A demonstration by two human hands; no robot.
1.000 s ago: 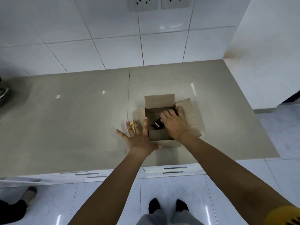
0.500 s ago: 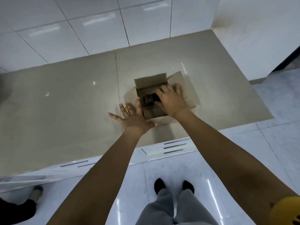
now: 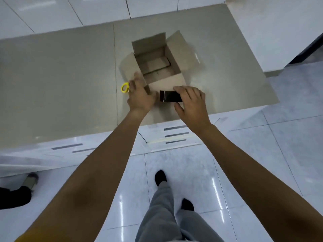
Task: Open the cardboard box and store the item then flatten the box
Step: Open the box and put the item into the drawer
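A small cardboard box [image 3: 181,49] stands on the beige counter with all its flaps spread open; its inside shows only bare cardboard. My right hand [image 3: 192,103] holds a small black rectangular item [image 3: 170,96] just in front of the box, above the near flap. My left hand [image 3: 140,95] rests on the box's near left corner, fingers laid over the left flap.
A yellow scissor handle [image 3: 125,87] pokes out beside my left hand on the counter [image 3: 61,84]. White tiled wall stands behind, a white side wall [image 3: 279,28] on the right. White drawers sit under the counter edge. Another person's foot [image 3: 14,194] shows at lower left.
My right hand has come out of the box holding the black item and pulled back toward me. My left hand shifted onto the box's corner. The view tilted further down.
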